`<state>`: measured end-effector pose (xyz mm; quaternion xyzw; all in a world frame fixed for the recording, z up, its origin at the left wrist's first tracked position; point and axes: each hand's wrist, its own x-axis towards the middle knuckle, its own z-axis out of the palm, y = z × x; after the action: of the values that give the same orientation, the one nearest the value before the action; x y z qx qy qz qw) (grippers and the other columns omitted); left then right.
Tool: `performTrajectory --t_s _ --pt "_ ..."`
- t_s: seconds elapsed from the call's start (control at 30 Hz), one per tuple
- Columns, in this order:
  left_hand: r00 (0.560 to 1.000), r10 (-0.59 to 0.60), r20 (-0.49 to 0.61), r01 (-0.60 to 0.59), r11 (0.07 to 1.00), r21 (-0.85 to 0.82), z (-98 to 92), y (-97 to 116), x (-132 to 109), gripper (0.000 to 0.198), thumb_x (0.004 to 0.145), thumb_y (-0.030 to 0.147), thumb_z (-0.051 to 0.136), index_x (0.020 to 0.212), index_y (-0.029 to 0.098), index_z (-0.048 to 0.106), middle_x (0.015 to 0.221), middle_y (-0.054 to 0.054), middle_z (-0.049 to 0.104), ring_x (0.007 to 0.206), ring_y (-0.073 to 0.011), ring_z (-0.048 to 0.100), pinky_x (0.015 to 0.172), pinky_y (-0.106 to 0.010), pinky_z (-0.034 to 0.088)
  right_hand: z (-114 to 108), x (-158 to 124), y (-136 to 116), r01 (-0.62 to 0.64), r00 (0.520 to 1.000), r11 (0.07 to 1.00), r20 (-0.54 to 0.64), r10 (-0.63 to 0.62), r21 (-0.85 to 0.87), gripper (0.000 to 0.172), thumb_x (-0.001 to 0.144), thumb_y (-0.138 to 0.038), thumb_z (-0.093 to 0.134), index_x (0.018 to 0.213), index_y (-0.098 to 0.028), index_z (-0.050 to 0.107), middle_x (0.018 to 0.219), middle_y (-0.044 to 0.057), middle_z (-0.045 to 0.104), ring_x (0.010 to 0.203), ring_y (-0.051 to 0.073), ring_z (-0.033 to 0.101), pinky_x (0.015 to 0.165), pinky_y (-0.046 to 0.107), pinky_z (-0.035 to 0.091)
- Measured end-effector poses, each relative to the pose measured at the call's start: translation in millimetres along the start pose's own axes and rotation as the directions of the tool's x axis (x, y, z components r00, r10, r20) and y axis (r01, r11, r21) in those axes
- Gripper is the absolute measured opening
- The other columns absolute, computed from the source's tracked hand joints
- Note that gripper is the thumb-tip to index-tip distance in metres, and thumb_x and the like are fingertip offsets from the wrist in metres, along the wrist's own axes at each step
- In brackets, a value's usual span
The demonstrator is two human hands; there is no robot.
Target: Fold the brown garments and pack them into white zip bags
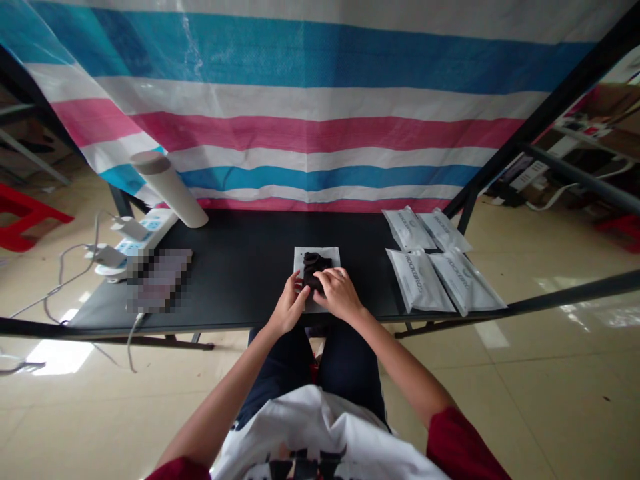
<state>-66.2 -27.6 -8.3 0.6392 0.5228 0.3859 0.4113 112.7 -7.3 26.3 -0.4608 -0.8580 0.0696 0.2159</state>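
Head view: the person's left hand (289, 305) stands on edge, its fingertips pressed against a dark cloth bundle (313, 269) that lies on a white sheet (331, 253), mid-way along a black table (250, 240). The right hand (339, 293) cups over the bundle's near end, fingers slightly spread. Four white ROCKBROS pouches (419, 281) lie to the right, just beyond the sheet. A power strip (150, 230) and a tilted white tube (167, 187) sit towards the table's left end, before a striped tarp (300, 133).
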Motion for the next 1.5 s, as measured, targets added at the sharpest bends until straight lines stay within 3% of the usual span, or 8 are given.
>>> performTrajectory --t_s 0.13,0.4,0.63,0.83,1.03,1.27,1.37,1.5 --pt "0.999 -0.032 0.023 0.034 0.998 -0.060 0.5 -0.9 0.2 0.063 0.095 0.055 0.042 0.144 0.017 0.031 0.122 -0.014 0.057 0.105 -0.0222 0.059 0.093 -0.039 0.049 -6.6 29.1 13.5 -0.111 0.990 0.994 0.091 0.108 0.020 0.033 0.091 -0.028 0.052 0.121 -0.018 0.060 0.102 0.011 0.068 0.096 0.026 0.062 0.089 0.037 0.046" --pt "0.997 -0.077 0.028 0.080 0.989 -0.127 4.2 -5.4 3.6 0.065 0.090 0.051 0.053 0.141 0.020 0.030 0.121 -0.013 0.057 0.093 -0.0197 0.063 0.080 -0.035 0.053 16.3 54.6 44.4 -0.210 0.935 0.977 0.299 0.192 0.030 0.043 0.093 -0.035 0.048 0.130 -0.014 0.053 0.132 0.016 0.053 0.125 0.027 0.048 0.104 0.040 0.038" --pt "0.994 -0.033 -0.107 0.034 0.999 0.011 10.1 -5.1 5.8 0.053 0.089 0.045 0.055 0.131 0.020 0.036 0.113 -0.010 0.054 0.087 -0.0167 0.061 0.072 -0.032 0.053 -1.0 83.1 56.1 -0.373 0.778 0.922 0.576 0.251 0.102 0.069 0.068 -0.035 0.077 0.130 -0.013 0.055 0.123 0.013 0.065 0.106 0.025 0.064 0.084 0.028 0.049" --pt "0.933 0.294 -0.205 -0.214 0.916 0.339 25.8 23.7 -13.4 0.016 0.090 0.031 0.051 0.101 0.019 0.049 0.085 -0.003 0.054 0.078 -0.0171 0.056 0.072 -0.031 0.048 0.7 94.1 60.5 -0.392 0.692 0.896 0.709 0.137 0.209 0.023 0.061 -0.030 0.078 0.074 -0.014 0.070 0.071 0.003 0.071 0.070 0.021 0.066 0.063 0.026 0.048" --pt "0.895 0.426 0.132 -0.444 0.819 0.365 50.0 44.3 -5.0 0.013 0.093 0.026 0.045 0.084 0.021 0.052 0.076 -0.003 0.060 0.078 -0.0181 0.057 0.072 -0.030 0.045 -0.7 47.7 80.1 -0.390 0.918 0.480 0.288 0.273 0.786 0.050 0.079 -0.049 0.065 0.120 -0.020 0.064 0.115 0.007 0.070 0.110 0.024 0.063 0.095 0.037 0.050" --pt "0.979 0.154 0.134 -0.204 0.703 0.681 55.0 40.2 36.7 0.034 0.094 0.050 0.045 0.096 0.018 0.057 0.085 -0.008 0.067 0.087 -0.0247 0.061 0.076 -0.034 0.043 3.8 3.5 95.0 -0.307 0.721 0.472 -0.122 0.683 0.827 0.068 0.085 -0.068 0.050 0.128 -0.016 0.060 0.134 0.014 0.060 0.133 0.027 0.049 0.114 0.043 0.032" --pt "0.992 0.078 0.101 -0.128 0.621 0.773 48.0 35.2 41.3 0.046 0.088 0.061 0.051 0.095 0.017 0.060 0.091 -0.012 0.068 0.096 -0.0289 0.060 0.082 -0.037 0.042 7.9 -9.8 90.5 -0.258 0.691 0.353 -0.084 0.718 0.900 0.057 0.084 -0.062 0.058 0.121 -0.019 0.063 0.129 0.011 0.064 0.131 0.026 0.050 0.112 0.043 0.036" --pt "0.992 0.044 0.116 -0.121 0.560 0.820 37.5 33.2 37.6 0.040 0.085 0.055 0.055 0.094 0.017 0.063 0.097 -0.013 0.067 0.099 -0.0300 0.059 0.084 -0.040 0.041 12.9 -19.8 72.7 -0.244 0.733 -0.194 0.311 0.605 0.950 0.042 0.084 -0.056 0.062 0.106 -0.021 0.067 0.105 0.008 0.074 0.114 0.027 0.064 0.096 0.045 0.053"
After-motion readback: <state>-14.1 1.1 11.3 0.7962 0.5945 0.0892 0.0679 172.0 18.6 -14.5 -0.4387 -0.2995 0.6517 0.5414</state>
